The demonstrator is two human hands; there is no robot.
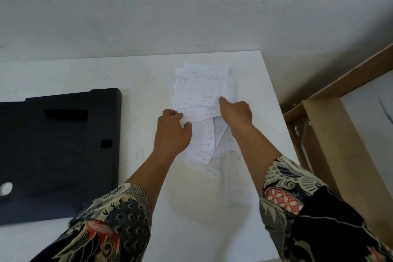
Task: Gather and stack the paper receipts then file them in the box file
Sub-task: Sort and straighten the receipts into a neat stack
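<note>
Right now the receipts (202, 91) lie in a loose, fanned heap on the white desk (148, 83), toward its far right part, some sheets skewed and a few trailing back toward the person. The left hand (172, 130) pinches the near-left edge of the pile between thumb and curled fingers, so that grip is closed on paper. The right hand (235, 110) rests on top of the heap with its fingers reaching forward; whether they are curled round a sheet or only pressing I cannot tell from here.

To my eye this is the gathering step, barely begun. It would go best by sweeping the outlying slips inward with both hands, keeping the palms low so thin paper does not slide off the desk's right edge. Then lift the bundle and tap its edges square against the desk.

The black box file (59, 144) lies flat well to the left, apart from the pile.
</note>
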